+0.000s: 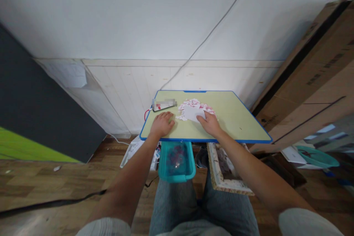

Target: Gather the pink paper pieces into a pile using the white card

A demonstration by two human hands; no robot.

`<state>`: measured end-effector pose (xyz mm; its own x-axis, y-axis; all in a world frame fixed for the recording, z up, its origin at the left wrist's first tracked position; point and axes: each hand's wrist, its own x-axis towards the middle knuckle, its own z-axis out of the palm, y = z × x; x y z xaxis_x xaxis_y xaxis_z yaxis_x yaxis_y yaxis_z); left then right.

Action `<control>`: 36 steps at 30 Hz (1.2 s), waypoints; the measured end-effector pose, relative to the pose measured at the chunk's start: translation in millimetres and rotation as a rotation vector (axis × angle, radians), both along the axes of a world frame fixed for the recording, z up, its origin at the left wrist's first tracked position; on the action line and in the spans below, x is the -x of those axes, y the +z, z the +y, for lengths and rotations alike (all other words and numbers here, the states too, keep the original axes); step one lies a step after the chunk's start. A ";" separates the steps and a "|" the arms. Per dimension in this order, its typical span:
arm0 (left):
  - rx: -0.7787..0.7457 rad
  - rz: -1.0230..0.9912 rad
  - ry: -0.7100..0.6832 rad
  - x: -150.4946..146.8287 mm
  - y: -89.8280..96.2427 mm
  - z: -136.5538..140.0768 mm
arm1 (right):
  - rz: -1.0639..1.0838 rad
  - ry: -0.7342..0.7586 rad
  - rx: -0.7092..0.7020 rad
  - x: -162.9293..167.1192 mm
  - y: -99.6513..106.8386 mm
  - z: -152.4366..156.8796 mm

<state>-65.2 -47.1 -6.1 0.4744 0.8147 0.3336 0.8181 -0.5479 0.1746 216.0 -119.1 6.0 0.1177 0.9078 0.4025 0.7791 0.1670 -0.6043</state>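
My right hand [210, 122] grips a white card [193, 113] at its right edge, thumb on top. Under and behind the card lies a pile of small pink and white paper pieces [193, 103], partly hidden by it. My left hand [163, 122] rests flat on the pale green table [235, 118], fingers stretched out and holding nothing. Just beyond the left fingers is a phone [164, 106], its screen blurred, with a red cable [146, 113] at its left end.
A teal plastic basket [177, 179] with something reddish in clear wrapping sits below the table's front edge. To its right is a box with a patterned rim [217, 177]. Large cardboard boxes [309, 73] lean at the right. A white wall [138, 25] stands behind the table.
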 end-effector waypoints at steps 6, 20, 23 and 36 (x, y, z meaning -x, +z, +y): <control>-0.011 -0.006 -0.001 -0.1 -0.3 -1.1 | -0.057 0.016 0.028 -19.7 1.0 -20.4; 0.037 0.014 0.019 3.5 1.9 -4.2 | 0.324 0.059 0.242 -38.3 9.2 -0.5; 0.055 0.014 0.020 4.4 4.4 -1.9 | 0.363 0.094 0.309 -42.8 15.4 7.0; 0.021 0.017 -0.025 8.2 1.3 11.7 | 0.293 0.079 0.383 -46.5 36.0 24.3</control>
<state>-73.4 -35.5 -4.8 0.5001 0.8092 0.3084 0.8073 -0.5645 0.1719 262.5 -94.8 42.0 0.1007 0.9949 -0.0018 0.5610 -0.0583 -0.8258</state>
